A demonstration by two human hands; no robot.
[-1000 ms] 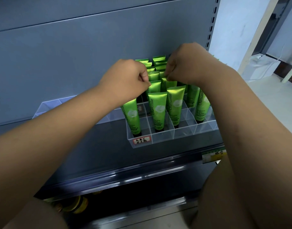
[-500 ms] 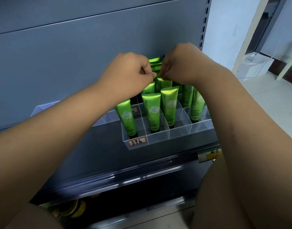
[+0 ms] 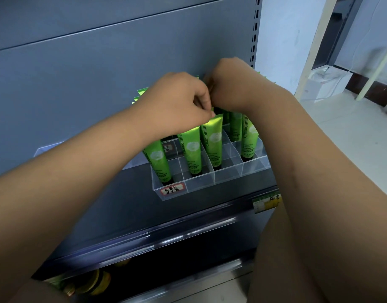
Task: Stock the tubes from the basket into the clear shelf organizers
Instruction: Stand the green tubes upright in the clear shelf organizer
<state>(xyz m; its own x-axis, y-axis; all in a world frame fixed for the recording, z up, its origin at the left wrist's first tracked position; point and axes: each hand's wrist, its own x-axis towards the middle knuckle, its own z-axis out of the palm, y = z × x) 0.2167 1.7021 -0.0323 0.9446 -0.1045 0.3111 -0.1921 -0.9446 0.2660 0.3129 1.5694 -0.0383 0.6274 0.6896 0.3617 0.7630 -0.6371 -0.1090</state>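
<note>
Several green tubes (image 3: 212, 141) stand cap-down in a clear divided shelf organizer (image 3: 201, 184) on the grey shelf. My left hand (image 3: 177, 101) hovers over the middle rows with its fingers curled, pinching the top edge of a tube there. My right hand (image 3: 229, 84) is just behind and to the right, knuckles toward me, fingers curled down among the back tubes; what it holds is hidden. The two hands nearly touch. The basket is out of view.
A second clear organizer (image 3: 43, 148) sits to the left behind my left forearm. The grey back panel (image 3: 100, 73) rises close behind the tubes. A yellow price label (image 3: 267, 202) is on the shelf lip. Yellow jars (image 3: 96, 283) sit on the shelf below.
Both hands stayed together over the back and middle rows with small finger movements. My view shifted slightly, so the organizer appears a little further left.
</note>
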